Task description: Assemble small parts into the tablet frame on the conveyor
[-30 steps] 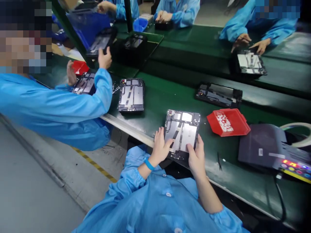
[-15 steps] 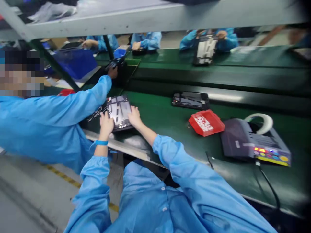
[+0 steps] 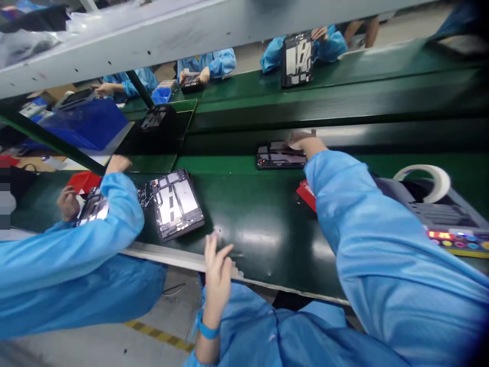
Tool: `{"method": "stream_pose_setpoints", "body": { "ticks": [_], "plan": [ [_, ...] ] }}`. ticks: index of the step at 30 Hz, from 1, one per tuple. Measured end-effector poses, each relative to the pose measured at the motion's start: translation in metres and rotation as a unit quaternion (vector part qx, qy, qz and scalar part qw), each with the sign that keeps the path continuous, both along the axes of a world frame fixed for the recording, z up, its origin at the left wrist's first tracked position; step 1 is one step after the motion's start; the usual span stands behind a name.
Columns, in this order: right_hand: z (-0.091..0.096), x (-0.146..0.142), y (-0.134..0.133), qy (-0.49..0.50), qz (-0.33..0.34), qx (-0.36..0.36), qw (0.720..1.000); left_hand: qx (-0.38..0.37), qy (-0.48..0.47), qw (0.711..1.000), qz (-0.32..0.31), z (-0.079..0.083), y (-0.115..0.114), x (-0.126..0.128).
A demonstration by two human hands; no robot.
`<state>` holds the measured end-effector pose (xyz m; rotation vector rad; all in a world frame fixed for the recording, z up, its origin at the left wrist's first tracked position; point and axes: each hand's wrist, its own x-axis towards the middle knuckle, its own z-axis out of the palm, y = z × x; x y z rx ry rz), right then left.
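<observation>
My left hand (image 3: 217,272), with a blue band at the wrist, hovers at the table's front edge. Its fingers are spread and hold nothing. To its upper left lies an opened tablet (image 3: 178,206), apparently stacked on others, silver battery panels facing up. Across the table my right hand (image 3: 305,142) is at the right end of another opened tablet (image 3: 280,154), lying flat. Motion blur hides whether its fingers grip that tablet. Below my right forearm, a red tray (image 3: 306,196) is mostly covered by the sleeve.
A tape dispenser (image 3: 454,216) with a white tape roll (image 3: 428,178) stands at right. On the left, a co-worker's sleeve (image 3: 122,209) reaches over another opened tablet (image 3: 95,206). A metal shelf beam (image 3: 183,35) crosses above. Other people handle tablets across the line.
Both my hands have left the stacked tablet. The left has drawn back toward me; the right has moved right and away to the far tablet. The co-worker's arm has pulled back left.
</observation>
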<state>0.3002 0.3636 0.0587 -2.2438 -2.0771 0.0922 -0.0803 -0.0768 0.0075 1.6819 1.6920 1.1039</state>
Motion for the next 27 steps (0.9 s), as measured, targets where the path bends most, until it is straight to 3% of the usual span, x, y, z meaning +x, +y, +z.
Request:
{"method": "stream_pose_setpoints", "body": {
  "ticks": [3,5,7,11,15,18,21,24,27],
  "plan": [
    [-0.018,0.024,0.003,0.155,-0.035,-0.062,0.985,-0.081,-0.023,0.995,-0.06,-0.013,-0.01,0.026],
    [-0.024,0.031,0.007,0.269,-0.062,-0.103,0.956,-0.106,-0.03,0.991,-0.075,-0.013,-0.009,0.036],
    [-0.024,0.034,0.013,0.311,-0.067,-0.131,0.939,-0.111,-0.036,0.99,-0.085,-0.011,-0.003,0.041],
    [-0.003,0.036,0.021,0.29,-0.001,-0.13,0.948,-0.103,-0.056,0.987,-0.114,-0.006,0.025,0.046],
    [0.038,0.019,0.005,0.336,0.057,-0.044,0.939,-0.115,-0.099,0.978,-0.143,0.007,0.066,0.045],
    [0.064,-0.011,-0.04,0.352,0.116,-0.012,0.929,-0.095,-0.143,0.979,-0.108,0.024,0.096,0.046],
    [0.065,-0.046,-0.118,0.373,0.125,-0.054,0.918,-0.025,-0.171,0.985,-0.004,0.04,0.116,0.045],
    [0.032,-0.07,-0.214,0.447,0.087,-0.076,0.887,0.023,-0.155,0.981,0.112,0.046,0.122,0.039],
    [-0.017,-0.076,-0.304,0.496,0.02,-0.065,0.866,-0.014,-0.11,0.988,0.11,0.04,0.119,0.035]
  ]
}}
